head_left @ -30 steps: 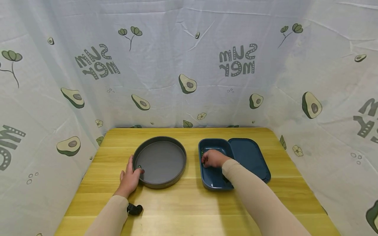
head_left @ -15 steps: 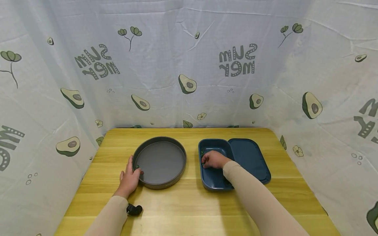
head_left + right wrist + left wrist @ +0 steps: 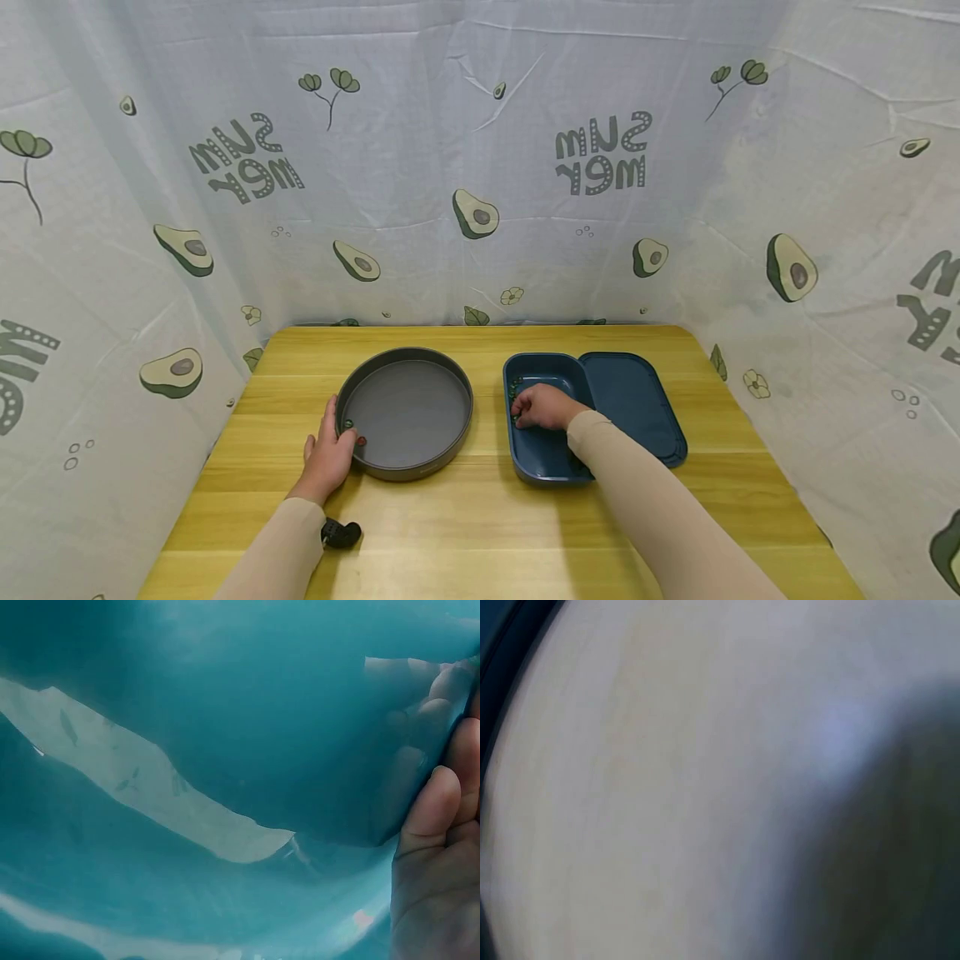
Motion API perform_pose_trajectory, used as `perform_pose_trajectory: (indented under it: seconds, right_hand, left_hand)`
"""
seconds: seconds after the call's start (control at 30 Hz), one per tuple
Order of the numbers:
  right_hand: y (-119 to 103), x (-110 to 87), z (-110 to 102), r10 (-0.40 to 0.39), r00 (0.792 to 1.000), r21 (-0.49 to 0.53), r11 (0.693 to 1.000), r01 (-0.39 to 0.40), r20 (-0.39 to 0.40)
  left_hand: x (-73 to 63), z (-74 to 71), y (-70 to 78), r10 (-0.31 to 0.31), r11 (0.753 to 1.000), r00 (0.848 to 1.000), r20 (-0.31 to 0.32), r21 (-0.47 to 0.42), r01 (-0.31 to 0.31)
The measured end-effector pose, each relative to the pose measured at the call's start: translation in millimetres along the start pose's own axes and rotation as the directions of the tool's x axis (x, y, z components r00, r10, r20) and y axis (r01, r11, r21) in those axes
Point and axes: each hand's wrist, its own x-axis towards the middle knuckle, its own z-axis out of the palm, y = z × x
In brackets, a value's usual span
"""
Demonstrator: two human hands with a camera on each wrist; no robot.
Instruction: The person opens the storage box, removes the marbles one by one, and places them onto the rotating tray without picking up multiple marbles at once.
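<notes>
My left hand [image 3: 330,457] holds the near-left rim of a round grey pan [image 3: 408,408], thumb over the inside and fingers along the outer wall. Beside the thumb, inside the pan, lie a small round green bead [image 3: 348,423] and a red one [image 3: 362,442]. My right hand [image 3: 547,406] reaches into a deep blue box [image 3: 551,462], fingertips bent together at its left wall. Several small green beads [image 3: 516,384] line that wall by the fingers. In the right wrist view, the thumb [image 3: 435,806] and fingers show at the right edge; what lies between the fingertips is hidden.
A flat dark blue lid [image 3: 633,400] lies against the right side of the box. A black strap-like piece [image 3: 341,533] sticks out by the left wrist. Behind the wooden table [image 3: 450,533] hangs a printed curtain [image 3: 420,167].
The green bead in the pan has shifted slightly left towards the wall, and the red one has moved a little nearer. Both hands stay almost in place.
</notes>
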Motion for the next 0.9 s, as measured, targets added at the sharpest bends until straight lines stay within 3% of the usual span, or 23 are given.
perform_pose_trajectory:
  seconds: [0.9]
  right_hand:
    - [8.8, 1.1, 2.5, -0.011, 1.000, 0.022, 1.000, 0.011, -0.015]
  left_hand:
    - [-2.2, 0.0, 1.9, 0.002, 1.000, 1.000, -0.001, -0.001, -0.002]
